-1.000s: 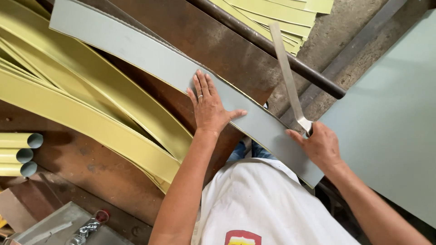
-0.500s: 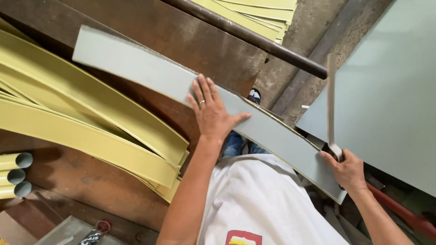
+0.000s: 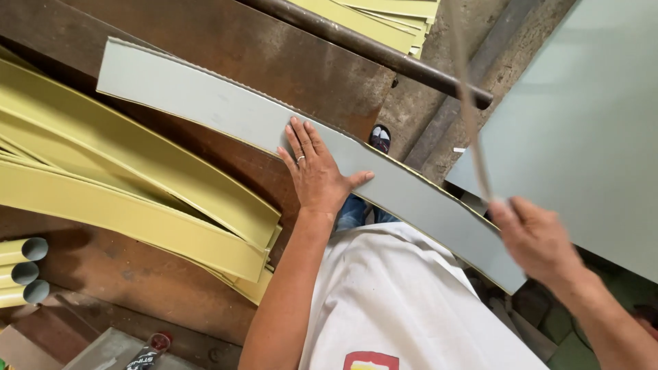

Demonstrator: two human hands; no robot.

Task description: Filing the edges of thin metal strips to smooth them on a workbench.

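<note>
Head cam: long curved grey strip [image 3: 226, 113], matte pale grey face w/ thin yellowish edge, upper edge finely serrated, runs diagonally from upper left down to lower right, lying on rusty brown steel bench [image 3: 226, 41]; its lower-right end overhangs the bench edge near the person's torso. Left hand [image 3: 317, 175] lies flat on the strip approx mid-length, fingers spread, palm down, ring on one finger, pressing not gripping. Right hand [image 3: 538, 240] is clenched around the base of a thin flat metal blade [image 3: 469, 103], motion-blurred, blade pointing up and away, just beside the strip's lower-right end; can't tell if blade touches the strip. Stack of curved yellow strips [image 3: 137, 199] on bench to the left, below the grey one, same arc shape. Three yellowish tube ends [image 3: 24, 270] at far left edge. Dark rusty round bar [image 3: 370, 48] crosses the bench at top, w/ more flat yellow pieces [image 3: 384, 17] beyond it. Large pale grey sheet [image 3: 589, 137] fills right side. Concrete floor [image 3: 507, 62] visible between bench and sheet; a shoe [image 3: 380, 137] shows below the strip. Person wears white shirt [image 3: 411, 308].
</note>
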